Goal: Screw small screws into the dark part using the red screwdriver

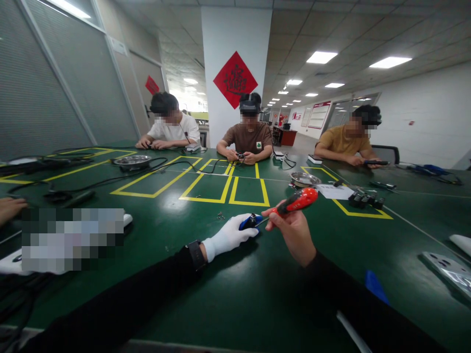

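Note:
My left hand (pixel 231 234), in a white glove, is closed around a small blue-and-black object (pixel 249 222) with a metal fitting sticking up; its exact kind is hidden by the fingers. A screwdriver (pixel 299 200) with a red-and-black handle is gripped in my bare right hand (pixel 292 228). Its thin shaft slants down to the left and reaches the blue-and-black object; whether the tip touches a screw cannot be made out. Several tiny metal parts (pixel 221 215) lie on the green table (pixel 228 294) just beyond my left hand.
Metal bowls (pixel 304 180) (pixel 132 162) stand farther back, with a white paper (pixel 334 191) and several black blocks (pixel 366 200) at right. A phone (pixel 447 272) and a blue piece (pixel 376 287) lie near my right arm. Cables (pixel 91 189) run along the left. Three people sit opposite.

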`<state>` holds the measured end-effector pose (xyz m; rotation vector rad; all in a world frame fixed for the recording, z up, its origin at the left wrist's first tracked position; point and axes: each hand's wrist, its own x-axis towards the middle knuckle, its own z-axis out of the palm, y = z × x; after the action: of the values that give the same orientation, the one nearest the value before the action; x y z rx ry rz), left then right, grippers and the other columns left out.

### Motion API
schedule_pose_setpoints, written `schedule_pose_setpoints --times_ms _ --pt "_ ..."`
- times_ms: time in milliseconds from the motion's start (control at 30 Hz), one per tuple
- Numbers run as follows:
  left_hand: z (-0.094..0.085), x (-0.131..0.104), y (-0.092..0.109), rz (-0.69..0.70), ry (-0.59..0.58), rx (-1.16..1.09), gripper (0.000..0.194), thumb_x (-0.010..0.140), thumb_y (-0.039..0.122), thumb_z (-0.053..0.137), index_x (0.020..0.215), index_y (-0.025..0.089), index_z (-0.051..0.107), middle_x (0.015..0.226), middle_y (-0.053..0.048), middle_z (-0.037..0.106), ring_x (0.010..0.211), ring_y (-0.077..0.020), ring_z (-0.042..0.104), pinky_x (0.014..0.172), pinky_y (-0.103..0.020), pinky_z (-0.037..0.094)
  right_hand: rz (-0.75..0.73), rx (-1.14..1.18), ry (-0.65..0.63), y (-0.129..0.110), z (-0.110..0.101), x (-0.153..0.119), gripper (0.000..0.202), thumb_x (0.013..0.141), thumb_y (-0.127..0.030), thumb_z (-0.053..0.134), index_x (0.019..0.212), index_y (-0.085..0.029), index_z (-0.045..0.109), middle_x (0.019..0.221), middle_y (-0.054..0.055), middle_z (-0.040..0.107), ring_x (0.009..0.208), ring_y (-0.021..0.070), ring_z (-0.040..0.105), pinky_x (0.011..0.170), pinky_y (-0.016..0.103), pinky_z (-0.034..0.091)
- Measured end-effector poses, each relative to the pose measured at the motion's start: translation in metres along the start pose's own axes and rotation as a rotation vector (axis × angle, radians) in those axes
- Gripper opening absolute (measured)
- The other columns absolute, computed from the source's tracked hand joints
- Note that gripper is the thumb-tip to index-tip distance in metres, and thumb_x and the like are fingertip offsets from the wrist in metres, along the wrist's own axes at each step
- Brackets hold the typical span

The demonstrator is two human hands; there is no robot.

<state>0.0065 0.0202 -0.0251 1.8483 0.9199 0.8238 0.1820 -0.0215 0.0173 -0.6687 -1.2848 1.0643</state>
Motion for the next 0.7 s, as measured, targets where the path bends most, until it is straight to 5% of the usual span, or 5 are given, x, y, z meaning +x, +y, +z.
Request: schedule_pose_setpoints --times_ms 100,267,700 --pt "-0.0003 -0.0004 0.002 0.001 0.014 0.042 0.039 0.076 0.039 0.06 0.107 0.014 0.057 0.081 -0.002 0.061 0.06 -0.0122 0.053 0.054 -0.023 0.042 0.0 0.015 -0.009 -0.0019 0.0014 -0.0008 0.019 0.078 -0.024 0.066 0.09 -0.021 0.052 0.072 -0.002 0.066 0.054 0.0108 0.06 0.055 0.025 0.049" --pt "-0.0007 -0.0016 0.0046 0.089 0.049 0.121 0.033 0.078 0.036 0.058 0.104 0.014 0.059 0.089 -0.003 0.064 0.073 -0.0157 0.057 0.069 -0.027 0.046 0.019 0.075 -0.037 -0.0019 0.0021 -0.0033 0.036 0.087 -0.029 0.053 0.122 -0.023 0.047 0.091 0.002 0.066 0.069 0.014 0.066 0.068 0.031 0.053" --pt "-0.0012 -0.0015 0.0038 0.079 0.034 0.178 0.041 0.075 0.035 0.062 0.11 0.016 0.056 0.104 -0.006 0.064 0.089 -0.0206 0.06 0.081 -0.032 0.048 -0.094 -0.106 0.046 0.0026 0.0029 -0.0062 0.036 0.083 -0.027 0.06 0.117 -0.02 0.053 0.09 0.004 0.07 0.065 0.0124 0.065 0.066 0.03 0.054"
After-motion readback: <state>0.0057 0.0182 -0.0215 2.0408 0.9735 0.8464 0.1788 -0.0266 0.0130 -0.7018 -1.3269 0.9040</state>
